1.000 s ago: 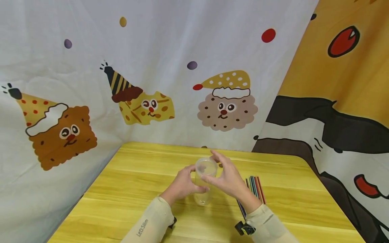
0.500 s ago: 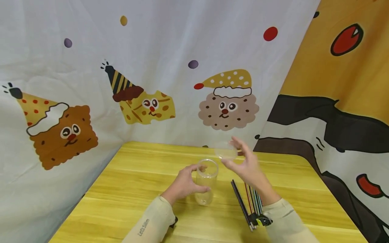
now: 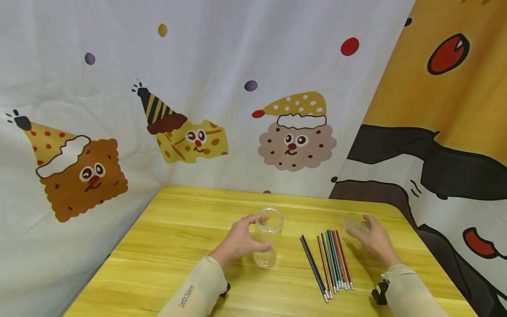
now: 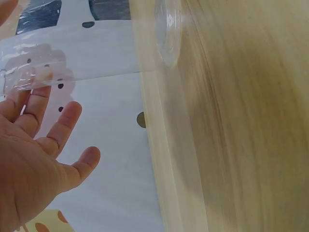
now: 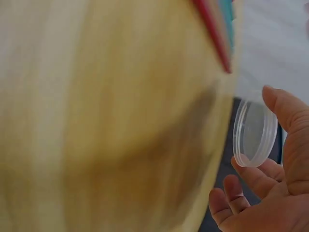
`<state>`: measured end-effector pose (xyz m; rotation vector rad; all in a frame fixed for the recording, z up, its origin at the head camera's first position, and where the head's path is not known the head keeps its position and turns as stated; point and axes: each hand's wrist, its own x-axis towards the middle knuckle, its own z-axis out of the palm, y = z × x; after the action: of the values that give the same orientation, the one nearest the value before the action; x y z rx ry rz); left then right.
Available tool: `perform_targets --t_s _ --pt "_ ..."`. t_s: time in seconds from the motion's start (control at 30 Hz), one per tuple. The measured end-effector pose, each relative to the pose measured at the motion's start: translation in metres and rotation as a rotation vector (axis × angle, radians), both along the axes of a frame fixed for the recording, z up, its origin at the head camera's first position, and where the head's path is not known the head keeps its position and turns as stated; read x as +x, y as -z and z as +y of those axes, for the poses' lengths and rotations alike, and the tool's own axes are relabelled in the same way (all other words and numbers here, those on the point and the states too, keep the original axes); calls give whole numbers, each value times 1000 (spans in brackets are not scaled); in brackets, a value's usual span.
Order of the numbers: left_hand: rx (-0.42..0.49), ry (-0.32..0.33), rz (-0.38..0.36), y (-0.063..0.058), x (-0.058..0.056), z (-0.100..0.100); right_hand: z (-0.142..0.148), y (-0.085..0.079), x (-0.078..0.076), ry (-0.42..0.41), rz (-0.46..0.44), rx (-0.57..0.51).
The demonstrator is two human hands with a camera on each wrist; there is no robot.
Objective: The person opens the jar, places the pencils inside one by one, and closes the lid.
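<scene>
A clear, uncapped plastic jar stands upright on the table, with my left hand gripping its side between thumb and fingers. In the left wrist view the jar's wall crosses the top, and the ring and little fingers of the left hand stick out below it. Right of the pencils, my right hand pinches the round translucent lid above the table. The right wrist view shows the lid on edge between thumb and fingers of the right hand.
Several pencils lie side by side on the yellow wood-grain table, between the jar and my right hand. Two dark ones lie slightly apart on the left. A cartoon-printed cloth hangs behind the table.
The lid has come off the jar. My right hand has carried it up, then right and down past the pencils. My left hand has stayed on the jar.
</scene>
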<state>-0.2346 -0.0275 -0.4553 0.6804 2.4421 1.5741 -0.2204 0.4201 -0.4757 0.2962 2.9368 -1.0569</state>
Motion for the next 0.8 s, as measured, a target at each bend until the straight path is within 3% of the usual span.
perform_targets --t_s 0.13,0.33,0.8 --pt "-5 -1 12 2 -1 1 11 11 -2 -13 -55 18" --pt "-24 -13 15 1 -1 1 11 22 -9 -19 -66 108" --pt "-30 -4 18 2 -1 1 6 21 -11 -15 -67 170"
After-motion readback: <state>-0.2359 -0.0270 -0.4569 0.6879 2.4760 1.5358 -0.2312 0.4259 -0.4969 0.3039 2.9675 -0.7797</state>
